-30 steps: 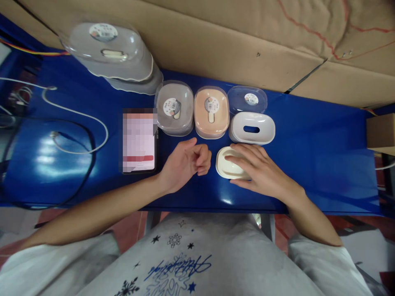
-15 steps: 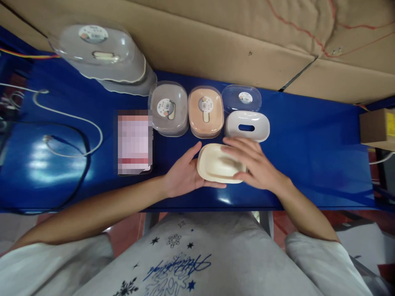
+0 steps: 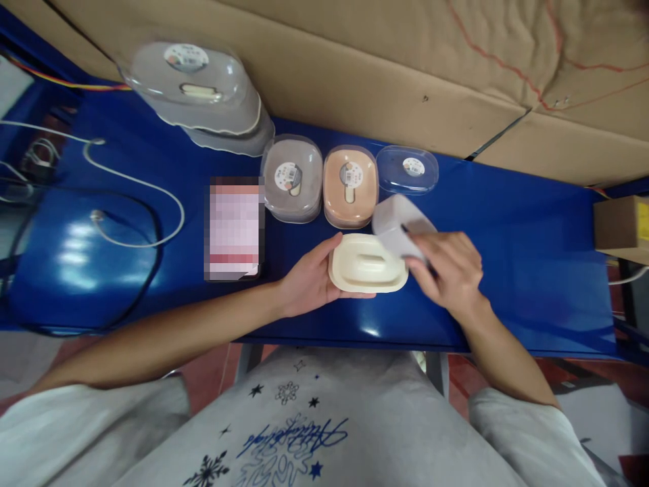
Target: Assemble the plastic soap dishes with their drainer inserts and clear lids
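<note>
My left hand [image 3: 311, 281] supports a cream oval plastic dish [image 3: 370, 262] from beneath, with the thumb along its left edge. A raised ridge runs along the middle of the dish. Pinched in my right hand [image 3: 449, 270] is a whitish slotted plastic tray [image 3: 398, 220], tilted and slightly blurred. It overlaps the cream dish's upper right corner in view; whether they touch I cannot tell. Just behind lies a clear lid [image 3: 407, 169] with a round label.
A peach lidded box [image 3: 351, 196] and a grey lidded box [image 3: 293, 186] stand side by side on the blue table [image 3: 527, 270]. Larger stacked containers [image 3: 197, 101] sit back left. A phone-like device with a pixelated screen [image 3: 234, 230] and cables [image 3: 175, 199] lie left. Cardboard [image 3: 355, 74] lines the back.
My right hand has left the cream dish and taken hold of the whitish slotted tray, lifting and tilting it off the table. My left hand still holds the cream dish.
</note>
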Demonstrator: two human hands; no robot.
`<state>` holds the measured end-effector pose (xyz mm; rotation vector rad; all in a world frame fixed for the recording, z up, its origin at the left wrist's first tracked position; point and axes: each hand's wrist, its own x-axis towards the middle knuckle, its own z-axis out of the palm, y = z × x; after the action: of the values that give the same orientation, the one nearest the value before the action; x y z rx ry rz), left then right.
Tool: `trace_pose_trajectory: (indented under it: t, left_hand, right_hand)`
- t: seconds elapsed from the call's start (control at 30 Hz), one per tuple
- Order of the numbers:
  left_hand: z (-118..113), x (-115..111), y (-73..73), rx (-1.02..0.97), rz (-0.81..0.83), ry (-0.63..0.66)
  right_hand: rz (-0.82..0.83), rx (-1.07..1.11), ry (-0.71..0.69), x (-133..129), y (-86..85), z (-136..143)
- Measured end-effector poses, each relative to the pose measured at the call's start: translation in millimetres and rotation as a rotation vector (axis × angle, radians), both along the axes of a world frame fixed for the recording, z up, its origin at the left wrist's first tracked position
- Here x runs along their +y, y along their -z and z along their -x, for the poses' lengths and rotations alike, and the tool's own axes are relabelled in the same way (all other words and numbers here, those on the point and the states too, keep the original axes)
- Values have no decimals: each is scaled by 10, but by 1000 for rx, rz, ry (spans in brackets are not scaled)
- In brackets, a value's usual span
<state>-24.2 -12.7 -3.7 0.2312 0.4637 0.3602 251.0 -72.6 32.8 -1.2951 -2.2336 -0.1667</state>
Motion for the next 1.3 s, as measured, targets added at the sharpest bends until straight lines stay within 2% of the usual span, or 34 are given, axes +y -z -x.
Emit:
trace_pose_trajectory:
  t: [0.07, 0.13, 0.53, 0.7, 0.77, 0.83, 0.93, 1.07, 1.2, 1.3]
  left_hand:
    - [10, 7, 25, -28, 5, 4]
    - [20, 5, 38, -35, -1, 11]
    - [4, -28, -11, -4, -14, -64]
    - [-15, -11, -45, 40, -34, -78]
    - [-19, -4, -56, 60, -68, -90]
    - [-17, -3, -61, 72, -92, -91]
    - [-7, -14, -63, 109, -98, -72]
    - [0, -25, -93, 174, -88, -49]
    - [-3, -18, -134, 198, -68, -55]
    - [2, -14, -147, 215, -69, -59]
  right_hand:
    - [-75, -29, -168, -67, -10, 139]
    - [-108, -75, -259, -99, 10, 254]
    - [-136, -95, -287, -82, 118, 355]
    - [14, 33, -330, -59, 164, 290]
    - [67, 131, -260, 32, 183, 167]
    - [107, 170, -72, 173, 223, 7]
    - [260, 54, 184, 391, 325, -219]
    - [371, -48, 267, 490, 423, -353]
    - [301, -42, 320, 442, 432, -361]
    - [285, -45, 297, 446, 471, -400]
